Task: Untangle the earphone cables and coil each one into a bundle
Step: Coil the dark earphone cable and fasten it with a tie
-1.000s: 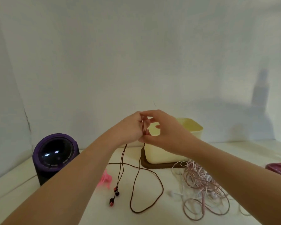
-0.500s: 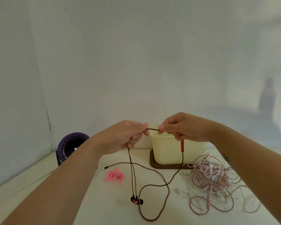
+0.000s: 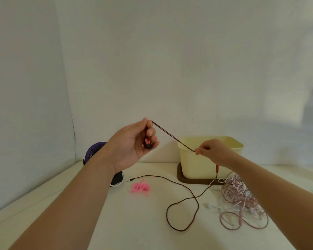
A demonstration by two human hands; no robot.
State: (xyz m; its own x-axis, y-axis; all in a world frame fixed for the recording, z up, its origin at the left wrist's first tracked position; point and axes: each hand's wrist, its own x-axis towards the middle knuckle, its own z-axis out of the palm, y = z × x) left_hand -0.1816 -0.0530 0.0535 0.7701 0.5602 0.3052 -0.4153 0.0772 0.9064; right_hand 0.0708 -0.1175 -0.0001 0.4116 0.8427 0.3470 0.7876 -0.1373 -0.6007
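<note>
We look down on the white tabletop [image 3: 116, 222], where a cream bin [image 3: 206, 165] sits at the back, a pink-and-white cable tangle [image 3: 242, 201] just beside it. Our raised left hand [image 3: 134, 143] curls round the brown earphone cable [image 3: 172, 136] and its earbuds [image 3: 148, 143]. Our right hand [image 3: 213, 152] pinches the doubled strand taut before the bin. The rest loops on the tabletop near a pink hair clip [image 3: 140, 188].

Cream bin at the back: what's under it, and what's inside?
The cream bin stands on a dark brown tray. Its contents cannot be seen: the front wall hides the inside.
</note>
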